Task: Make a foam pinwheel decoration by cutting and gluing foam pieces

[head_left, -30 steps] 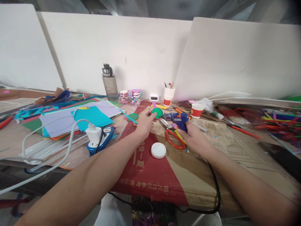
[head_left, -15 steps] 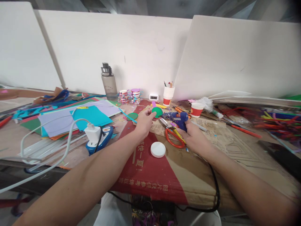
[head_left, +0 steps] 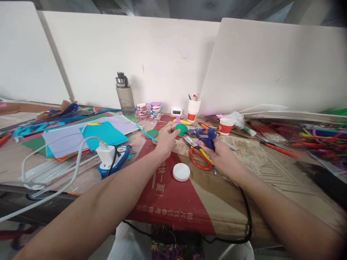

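Between its fingertips, my left hand (head_left: pixel 167 140) pinches a green disc (head_left: pixel 181 130) above the cardboard. My right hand (head_left: pixel 221 153) grips a blue glue gun (head_left: pixel 204 134) by its handle, the nozzle at the disc's right edge; whether it touches, I cannot tell. Below the gun, orange-handled scissors (head_left: pixel 200 166) lie partly hidden beside a yellow item. A round white lid (head_left: pixel 181 172) rests on the red part of the cardboard, nearer to me. Left of my left hand lies another green disc (head_left: pixel 152 134).
Coloured paper (head_left: pixel 104 135) and a blue power strip (head_left: pixel 115 162) with a white plug are on the left. At the back stand a bottle (head_left: pixel 125 95), a small clock (head_left: pixel 176 112) and stacked paper cups (head_left: pixel 193 110). Another cup (head_left: pixel 226 126) stands right; a black cable (head_left: pixel 248 213) hangs by the front edge.
Both hands keep nearly the same pose, with the glue gun nozzle still at the green disc. The whole view has shifted very slightly.
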Available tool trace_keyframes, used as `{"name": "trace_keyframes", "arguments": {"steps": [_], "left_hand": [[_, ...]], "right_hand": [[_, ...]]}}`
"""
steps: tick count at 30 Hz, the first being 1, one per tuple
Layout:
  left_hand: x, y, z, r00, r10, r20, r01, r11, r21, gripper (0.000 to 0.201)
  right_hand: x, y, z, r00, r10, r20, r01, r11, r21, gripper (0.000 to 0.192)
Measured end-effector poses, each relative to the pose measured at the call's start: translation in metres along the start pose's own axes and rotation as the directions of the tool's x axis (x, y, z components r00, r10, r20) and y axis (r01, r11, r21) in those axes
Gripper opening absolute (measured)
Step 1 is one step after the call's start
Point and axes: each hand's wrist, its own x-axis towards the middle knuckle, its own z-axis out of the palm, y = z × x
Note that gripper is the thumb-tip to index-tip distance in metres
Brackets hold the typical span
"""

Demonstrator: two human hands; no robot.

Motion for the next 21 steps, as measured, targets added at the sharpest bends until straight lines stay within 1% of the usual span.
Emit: {"name": "trace_keyframes", "arguments": {"steps": [3,6,9,12,15,21], "left_hand": [[-0.0003,0.0005,0.0003,1.0,-0.01,-0.009,0.01,1.0,-0.018,0.008],[-0.0004,0.0013,0.0005,1.0,-0.014,-0.013,0.013,1.0,-0.022,0.007],[0.0005,0.0012,0.0005,0.999,-0.019,-0.029,0.018,0.999,-0.037,0.006],[0.0022,0.0006,0.0007,0.998,-0.031,-0.049,0.027,0.997,-0.077,0.009],[0.0039,-0.0004,0.0012,0.997,-0.057,-0.048,0.053,0.994,-0.092,0.011],[0.0054,-0.0033,0.0013,0.995,-0.089,-0.042,0.086,0.994,-0.074,0.009]], "right_hand": [[-0.0006,0.0025,0.0013,1.0,0.01,-0.015,-0.01,1.0,0.001,0.038],[-0.0012,0.0032,0.0017,1.0,0.022,-0.019,-0.022,0.999,-0.035,0.037],[-0.0023,0.0022,0.002,1.0,-0.006,-0.023,0.004,0.997,-0.075,0.036],[-0.0038,0.0007,0.002,0.999,-0.026,-0.027,0.024,0.996,-0.086,0.034],[-0.0048,-0.0016,0.0008,1.0,-0.012,-0.017,0.01,0.997,-0.082,0.035],[-0.0042,-0.0056,-0.0013,1.0,0.016,0.007,-0.015,0.997,-0.081,0.038]]}}
